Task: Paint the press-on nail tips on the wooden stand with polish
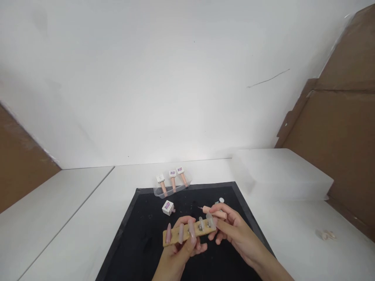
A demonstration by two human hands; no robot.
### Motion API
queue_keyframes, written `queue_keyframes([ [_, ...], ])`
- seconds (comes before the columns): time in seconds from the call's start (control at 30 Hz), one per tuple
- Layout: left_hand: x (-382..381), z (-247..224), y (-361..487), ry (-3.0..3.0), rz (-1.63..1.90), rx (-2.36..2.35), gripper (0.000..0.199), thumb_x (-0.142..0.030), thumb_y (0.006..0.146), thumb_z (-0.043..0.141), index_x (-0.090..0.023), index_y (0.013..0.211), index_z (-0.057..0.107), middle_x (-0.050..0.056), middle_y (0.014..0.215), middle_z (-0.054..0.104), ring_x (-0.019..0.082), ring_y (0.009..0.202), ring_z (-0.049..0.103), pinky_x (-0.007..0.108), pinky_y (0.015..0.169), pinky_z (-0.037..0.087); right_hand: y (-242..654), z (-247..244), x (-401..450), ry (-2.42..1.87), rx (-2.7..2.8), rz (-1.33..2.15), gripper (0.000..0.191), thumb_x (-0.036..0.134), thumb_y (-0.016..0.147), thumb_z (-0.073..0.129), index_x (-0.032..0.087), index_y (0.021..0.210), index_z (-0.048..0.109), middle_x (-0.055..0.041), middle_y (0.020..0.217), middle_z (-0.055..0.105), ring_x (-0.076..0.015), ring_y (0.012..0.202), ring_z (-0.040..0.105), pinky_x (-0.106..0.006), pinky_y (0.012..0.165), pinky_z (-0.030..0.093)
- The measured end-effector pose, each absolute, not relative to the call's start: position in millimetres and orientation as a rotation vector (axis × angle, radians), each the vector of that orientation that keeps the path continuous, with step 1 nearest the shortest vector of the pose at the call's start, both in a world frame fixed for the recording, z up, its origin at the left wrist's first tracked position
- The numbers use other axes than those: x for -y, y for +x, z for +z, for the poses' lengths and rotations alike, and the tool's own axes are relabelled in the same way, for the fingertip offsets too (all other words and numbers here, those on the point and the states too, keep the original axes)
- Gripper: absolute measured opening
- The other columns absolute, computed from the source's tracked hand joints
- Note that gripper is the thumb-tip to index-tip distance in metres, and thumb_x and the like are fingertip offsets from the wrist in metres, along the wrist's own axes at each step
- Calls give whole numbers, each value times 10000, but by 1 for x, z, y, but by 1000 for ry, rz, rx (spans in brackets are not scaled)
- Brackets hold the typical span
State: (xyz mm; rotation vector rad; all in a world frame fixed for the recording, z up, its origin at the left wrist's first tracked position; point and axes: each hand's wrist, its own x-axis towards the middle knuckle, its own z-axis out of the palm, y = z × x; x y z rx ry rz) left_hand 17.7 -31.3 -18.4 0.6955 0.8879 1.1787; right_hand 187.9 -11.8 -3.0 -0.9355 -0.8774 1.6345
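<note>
My left hand (178, 255) is closed around a wooden strip (175, 235) that carries several nail tips, some pink and some clear. My right hand (234, 230) holds a pale pink brush cap (215, 212) between its fingers, the thin brush pointing left. The thumb of that hand is at the clear nail tip (210, 220) on the strip's right end. Beyond the strip, a small square white bottle (168, 207) with a purple label rests on the black mat (140, 226).
Three white bottles with pink caps lie in a clear tray (159, 193) at the mat's back edge. A white round piece (221, 200) is near my right hand. At the right are a white block (281, 171) and small beige pieces (328, 235).
</note>
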Motion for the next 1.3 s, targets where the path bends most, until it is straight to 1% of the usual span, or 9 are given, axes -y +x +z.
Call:
queue_keyframes([
  [0.23, 29, -23, 17, 929, 1061, -876, 402, -425, 663, 771, -194, 944, 602, -28, 598, 602, 113, 562, 560, 344, 663, 560, 183, -7, 15, -890, 890, 1708, 280, 357, 685, 800, 193, 834, 629, -17, 907, 724, -107, 562, 697, -183, 505, 518],
  [0.4, 27, -25, 17, 881, 1068, -840, 360, -442, 711, 726, -189, 921, 580, -55, 560, 542, 98, 511, 538, 295, 582, 531, 181, -11, 12, -920, 919, 1626, 309, 418, 711, 767, 194, 880, 635, 15, 695, 695, -115, 557, 674, -203, 519, 520],
  [0.53, 25, -23, 13, 741, 1065, -794, 385, -456, 652, 771, -177, 830, 574, -87, 523, 437, 70, 466, 454, 242, 477, 485, 187, -9, 10, -968, 972, 1429, 335, 462, 752, 718, 190, 937, 654, -7, 690, 691, -134, 561, 664, -225, 507, 493],
  [0.6, 25, -22, 12, 727, 1044, -780, 393, -450, 635, 785, -172, 814, 573, -89, 518, 429, 64, 464, 439, 233, 466, 478, 192, -7, 11, -962, 980, 1355, 320, 459, 770, 705, 194, 946, 672, 1, 655, 670, -111, 477, 606, -223, 458, 445],
  [0.67, 25, -21, 11, 733, 1031, -767, 375, -425, 647, 783, -174, 823, 568, -85, 527, 442, 61, 469, 435, 232, 475, 481, 196, -6, 13, -926, 957, 1305, 283, 451, 780, 701, 188, 886, 703, 29, 573, 608, -63, 389, 478, -212, 422, 383],
  [0.8, 27, -24, 11, 791, 1007, -764, 321, -385, 698, 750, -192, 848, 542, -82, 518, 471, 68, 472, 442, 250, 507, 498, 199, -7, 15, -775, 806, 1350, 262, 438, 730, 756, 198, 831, 733, 84, 456, 421, -40, 392, 280, -182, 390, 261],
  [0.9, 27, -31, 11, 849, 956, -781, 307, -385, 719, 724, -200, 862, 524, -83, 490, 485, 78, 464, 455, 273, 521, 515, 199, -8, 15, -710, 735, 1410, 306, 450, 695, 780, 195, 859, 738, 75, 478, 405, -54, 432, 279, -178, 400, 251],
  [1.03, 27, -36, 13, 872, 876, -785, 295, -372, 710, 727, -198, 837, 526, -82, 485, 500, 81, 445, 464, 288, 503, 536, 198, -7, 15, -741, 795, 1471, 320, 469, 721, 751, 157, 787, 736, 65, 474, 403, -61, 447, 302, -185, 416, 259],
  [1.3, 27, -29, 15, 829, 795, -768, 348, -411, 663, 764, -181, 785, 532, -78, 543, 510, 44, 407, 435, 244, 440, 533, 196, -5, 15, -838, 896, 1489, 341, 474, 701, 762, 137, 710, 711, 59, 414, 466, -53, 384, 341, -198, 409, 266],
])
